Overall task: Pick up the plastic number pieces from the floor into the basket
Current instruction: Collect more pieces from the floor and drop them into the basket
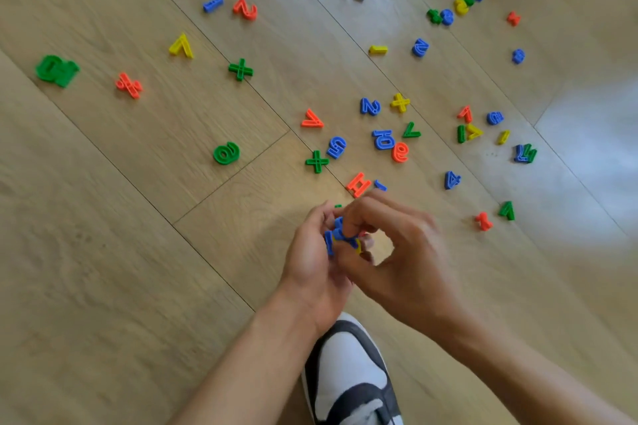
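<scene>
Blue ribbed plastic pieces (340,237) pinched between hands (310,266) (404,252), woodgrain floor (103,235)

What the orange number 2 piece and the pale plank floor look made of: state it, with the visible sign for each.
Orange number 2 piece: apparently moulded plastic, smooth, slightly glossy; uniform bright colour, hollow ribbed outline.
Pale plank floor: wood or wood-look laminate, satin finish; grain lines, straight seams, soft glare.

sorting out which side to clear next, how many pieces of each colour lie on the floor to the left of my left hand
green pieces: 3
red pieces: 2
yellow pieces: 2
blue piece: 1
total: 8
</scene>
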`<state>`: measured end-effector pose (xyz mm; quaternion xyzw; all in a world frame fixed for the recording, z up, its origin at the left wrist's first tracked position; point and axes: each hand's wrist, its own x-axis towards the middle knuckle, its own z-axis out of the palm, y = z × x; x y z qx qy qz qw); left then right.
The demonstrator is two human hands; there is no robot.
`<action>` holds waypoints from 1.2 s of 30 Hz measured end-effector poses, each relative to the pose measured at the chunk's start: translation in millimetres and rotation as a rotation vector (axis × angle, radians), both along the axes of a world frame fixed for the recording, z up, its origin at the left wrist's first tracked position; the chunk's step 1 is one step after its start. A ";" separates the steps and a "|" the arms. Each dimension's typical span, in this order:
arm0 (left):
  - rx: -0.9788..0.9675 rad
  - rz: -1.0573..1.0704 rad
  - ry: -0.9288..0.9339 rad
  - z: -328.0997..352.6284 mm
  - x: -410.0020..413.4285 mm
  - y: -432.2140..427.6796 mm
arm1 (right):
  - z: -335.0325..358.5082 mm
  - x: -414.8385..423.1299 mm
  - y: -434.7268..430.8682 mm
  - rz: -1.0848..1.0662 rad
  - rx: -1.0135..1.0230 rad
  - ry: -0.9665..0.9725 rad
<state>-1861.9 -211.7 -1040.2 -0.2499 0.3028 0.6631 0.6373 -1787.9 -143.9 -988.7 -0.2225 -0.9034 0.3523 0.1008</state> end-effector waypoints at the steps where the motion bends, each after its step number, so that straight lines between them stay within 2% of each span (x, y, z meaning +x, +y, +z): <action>1: -0.007 -0.021 0.003 1.1 -0.7 -0.3 | -3.1 -3.1 -2.0 0.051 0.049 -0.032; 3: -0.042 -0.042 0.035 0.6 -3.0 -1.9 | -7.2 -5.0 -1.3 0.154 0.102 -0.050; 5: -0.073 -0.032 0.116 -2.8 -7.2 -4.6 | -9.3 -4.6 6.9 0.163 0.019 -0.014; 7: -0.107 -0.011 0.187 -6.2 -13.3 -6.5 | -14.7 -3.4 24.6 0.061 -0.067 0.032; 9: -0.148 -0.026 0.311 -12.0 -20.6 -6.2 | -28.4 -2.9 50.4 -0.066 -0.003 -0.023; 11: -0.169 -0.096 0.534 -16.8 -26.2 -2.2 | -45.6 -1.4 75.6 -0.109 0.093 -0.221; 14: -0.174 -0.234 0.855 -19.9 -30.1 8.9 | -68.1 1.6 96.8 -0.027 0.191 -0.496; 16: -0.216 -0.320 1.110 -22.1 -34.0 17.3 | -74.6 -0.8 101.2 0.027 0.251 -0.527; 20: -0.355 -0.671 1.860 -26.2 -36.2 33.9 | -78.0 -5.5 103.0 0.093 0.304 -0.489; 23: -0.429 -0.984 2.144 -29.4 -24.9 40.6 | -80.1 -6.3 103.3 0.142 0.313 -0.461; 26: -0.415 -1.110 2.200 -31.1 -20.0 41.8 | -82.7 -5.9 101.5 0.154 0.318 -0.420; 32: -0.400 -1.165 2.269 -34.1 -20.9 40.8 | -83.1 -4.9 102.4 0.086 0.233 -0.296; 34: -0.359 -1.138 2.181 -35.4 -30.5 40.8 | -78.6 -6.3 102.8 -0.042 0.140 -0.230; 36: -0.291 -0.982 1.884 -35.9 -44.1 37.6 | -69.0 -8.9 102.0 -0.188 -0.043 -0.164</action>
